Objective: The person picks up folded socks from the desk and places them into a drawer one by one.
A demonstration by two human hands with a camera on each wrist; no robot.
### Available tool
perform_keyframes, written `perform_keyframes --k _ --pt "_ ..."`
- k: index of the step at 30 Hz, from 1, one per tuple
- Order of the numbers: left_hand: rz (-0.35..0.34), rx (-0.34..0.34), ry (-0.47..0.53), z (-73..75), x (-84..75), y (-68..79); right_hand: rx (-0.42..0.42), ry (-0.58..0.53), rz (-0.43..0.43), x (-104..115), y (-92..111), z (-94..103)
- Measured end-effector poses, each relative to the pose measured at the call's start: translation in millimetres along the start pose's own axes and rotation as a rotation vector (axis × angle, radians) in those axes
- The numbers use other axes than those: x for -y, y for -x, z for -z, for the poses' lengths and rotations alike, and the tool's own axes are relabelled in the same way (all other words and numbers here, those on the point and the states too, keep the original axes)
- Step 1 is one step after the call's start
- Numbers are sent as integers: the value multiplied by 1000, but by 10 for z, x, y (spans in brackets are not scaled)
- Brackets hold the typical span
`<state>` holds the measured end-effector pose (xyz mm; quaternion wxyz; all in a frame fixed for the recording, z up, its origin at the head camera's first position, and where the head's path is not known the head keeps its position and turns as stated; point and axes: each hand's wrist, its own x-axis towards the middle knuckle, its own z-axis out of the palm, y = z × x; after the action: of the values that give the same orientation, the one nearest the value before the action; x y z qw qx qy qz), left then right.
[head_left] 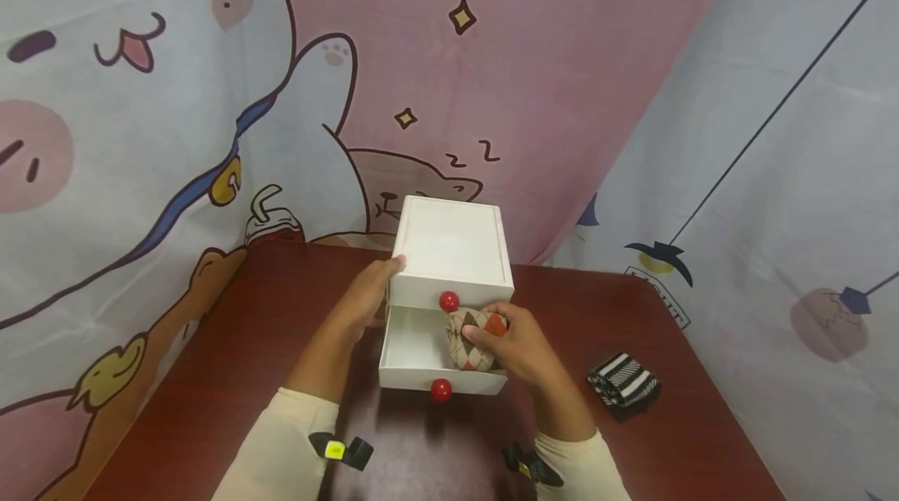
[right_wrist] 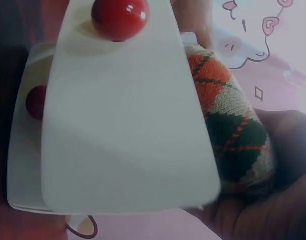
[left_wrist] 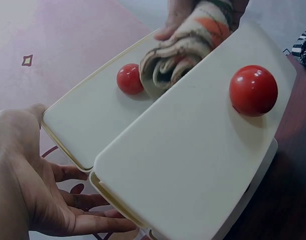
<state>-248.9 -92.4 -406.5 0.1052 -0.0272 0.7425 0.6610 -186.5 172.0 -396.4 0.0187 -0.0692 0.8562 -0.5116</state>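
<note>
A small white drawer cabinet stands on the table with red ball knobs. One drawer below the top one is pulled out; the right wrist view shows another knob lower down. My right hand grips a rolled argyle knit sock, beige with orange and dark green diamonds, at the right side of the pulled-out drawer. Its lower part is partly hidden behind the drawer front. Against the cabinet's left side lies my left hand, its fingers extended and thumb near the top edge.
A folded black-and-white striped knit piece lies on the dark red table to the right. Printed cloth with cartoon animals hangs behind and at both sides.
</note>
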Motion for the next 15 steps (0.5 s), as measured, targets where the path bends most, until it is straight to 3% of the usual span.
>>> perform_keyframes --k 15 --pt "-11 -6 -4 9 8 -6 -26 179 -6 13 -101 -318"
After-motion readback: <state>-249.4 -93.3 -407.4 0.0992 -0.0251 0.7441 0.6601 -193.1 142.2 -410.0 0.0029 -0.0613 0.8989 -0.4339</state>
